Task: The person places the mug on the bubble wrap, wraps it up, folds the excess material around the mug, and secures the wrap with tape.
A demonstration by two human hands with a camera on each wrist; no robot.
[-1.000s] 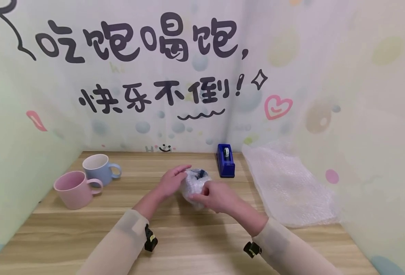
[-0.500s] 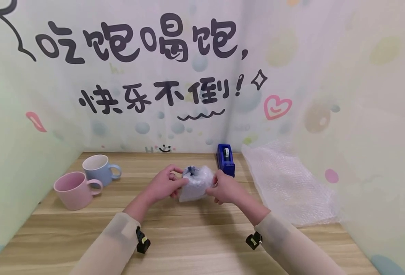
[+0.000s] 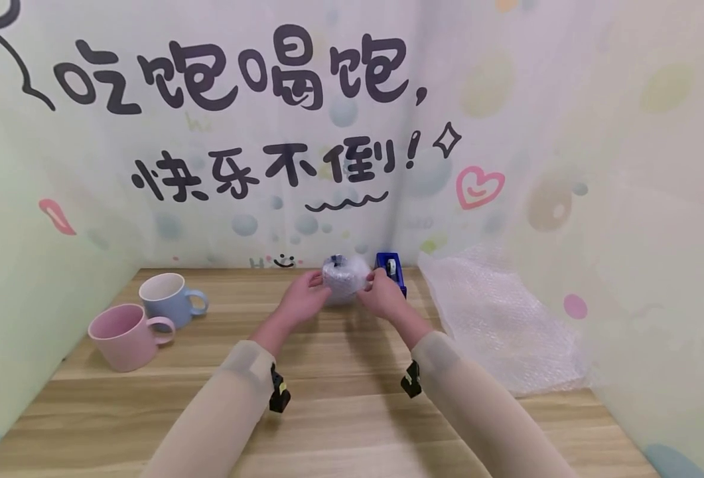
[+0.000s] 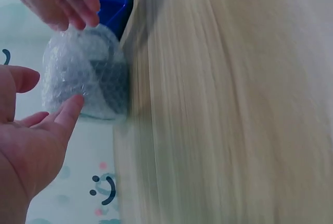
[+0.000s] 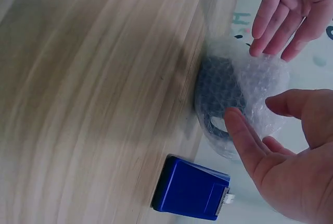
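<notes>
A dark mug wrapped in bubble wrap [image 3: 341,277] stands upright at the back of the table, its dark side and handle showing through the plastic in the right wrist view. My left hand [image 3: 304,297] is at its left side, fingers loosely spread and thumb apart from them. On the other side my right hand [image 3: 383,296] has its fingers extended along the wrapped mug [image 5: 229,91], near the handle. Neither hand is closed round it; whether the fingertips touch the plastic is hard to tell. Behind the right hand, a blue tape dispenser [image 5: 192,187] stands close by, partly hidden in the head view.
A pink mug [image 3: 126,342] and a light blue mug [image 3: 165,302] stand at the left of the wooden table [image 3: 328,425]. A flat sheet of bubble wrap [image 3: 507,325] lies at the right, against the wall. A printed curtain [image 3: 238,232] borders the back edge.
The wrapped mug was turned between both hands, then moved away from the body to the back of the table, beside the tape dispenser. Both hands went forward with it and their fingers have loosened.
</notes>
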